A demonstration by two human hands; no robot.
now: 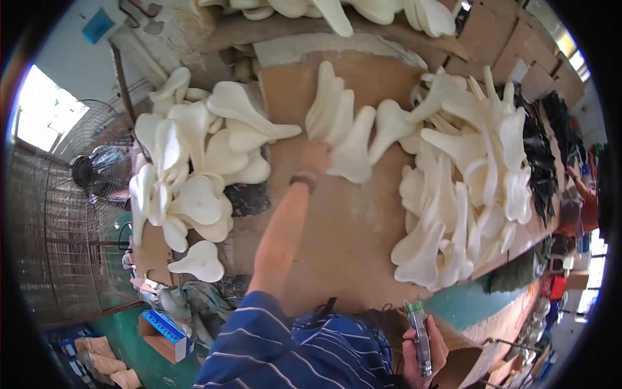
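My left hand (315, 157) reaches out over the table to the wide end of a small row of white foam saddle pads (327, 107). It touches or nearly touches them; its fingers are blurred and partly hidden. Just right of it lies another foam saddle pad (354, 152), narrow end pointing away, and one more pad (389, 126) leans beside that. Low at the right, close to my body, my right hand (433, 353) is closed around a clear-bodied trimmer (420, 340) with a green head, held upright.
Heaps of foam pads rise at the left (194, 155) and right (460, 168) of the brown cardboard-covered table (343, 253). More pads (376, 10) lie along the far edge. A caged fan (87, 172) stands left. Black material (538, 149) lies at the right; a blue box (165, 334) sits below left.
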